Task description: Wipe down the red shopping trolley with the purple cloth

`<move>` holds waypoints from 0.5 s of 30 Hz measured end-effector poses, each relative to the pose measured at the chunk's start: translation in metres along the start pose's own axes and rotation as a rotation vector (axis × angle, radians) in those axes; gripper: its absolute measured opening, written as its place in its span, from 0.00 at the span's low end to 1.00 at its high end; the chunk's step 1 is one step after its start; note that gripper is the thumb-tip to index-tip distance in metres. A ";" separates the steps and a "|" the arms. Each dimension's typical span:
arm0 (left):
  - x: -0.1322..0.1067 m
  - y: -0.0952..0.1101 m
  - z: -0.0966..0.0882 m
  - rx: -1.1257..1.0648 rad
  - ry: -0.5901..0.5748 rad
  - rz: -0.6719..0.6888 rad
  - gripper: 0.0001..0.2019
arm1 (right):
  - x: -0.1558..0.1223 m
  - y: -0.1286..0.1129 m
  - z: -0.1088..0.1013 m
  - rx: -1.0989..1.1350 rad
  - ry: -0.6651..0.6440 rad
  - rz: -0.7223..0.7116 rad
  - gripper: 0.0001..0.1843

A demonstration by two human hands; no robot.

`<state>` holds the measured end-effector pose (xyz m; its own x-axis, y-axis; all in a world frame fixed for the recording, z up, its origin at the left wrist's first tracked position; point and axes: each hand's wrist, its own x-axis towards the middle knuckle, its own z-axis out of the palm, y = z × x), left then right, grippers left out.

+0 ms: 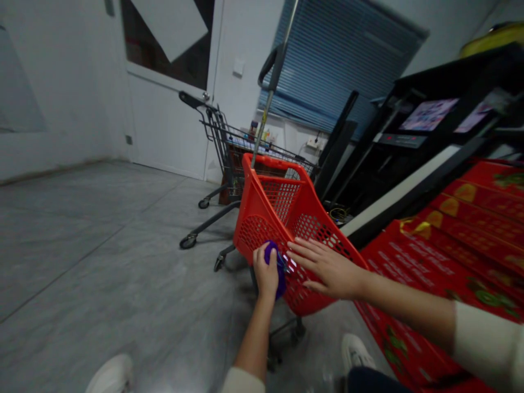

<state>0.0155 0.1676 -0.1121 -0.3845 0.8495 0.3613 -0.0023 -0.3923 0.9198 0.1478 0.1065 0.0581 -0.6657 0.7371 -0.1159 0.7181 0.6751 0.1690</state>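
A red plastic shopping cart point(262, 218) with perforated sides stands before me. My left hand point(266, 267) is closed around a small purple object point(280, 278), held against or just in front of the cart's near side. Its kind is not clear, and my fingers cover part of it; shiny pinkish glints show at its right edge. To the right of it, my right hand point(327, 267) is open, palm down and fingers stretched out. Its fingertips are close to the cart's upper side; whether they touch it I cannot tell.
Behind the red cart stands a dark wire shopping cart point(229, 147), and a metal pole point(268, 109) rises at its handle. Stacked red cartons point(421, 267) fill the right side. A black rack with a screen point(429, 114) stands behind them. A white door point(164, 120) is at back left.
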 end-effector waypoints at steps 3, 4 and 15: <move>-0.040 0.011 0.006 0.015 -0.025 0.028 0.15 | -0.013 0.008 0.008 0.063 0.004 -0.022 0.41; -0.054 0.014 0.009 0.013 -0.021 0.043 0.15 | -0.015 0.009 0.011 0.077 0.012 -0.024 0.41; -0.010 0.012 0.012 0.026 0.078 0.051 0.16 | -0.010 0.000 0.027 0.084 0.161 0.034 0.38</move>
<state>0.0306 0.1592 -0.1029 -0.4541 0.7983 0.3955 0.0427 -0.4239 0.9047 0.1598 0.0997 0.0331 -0.6601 0.7497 0.0476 0.7504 0.6553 0.0866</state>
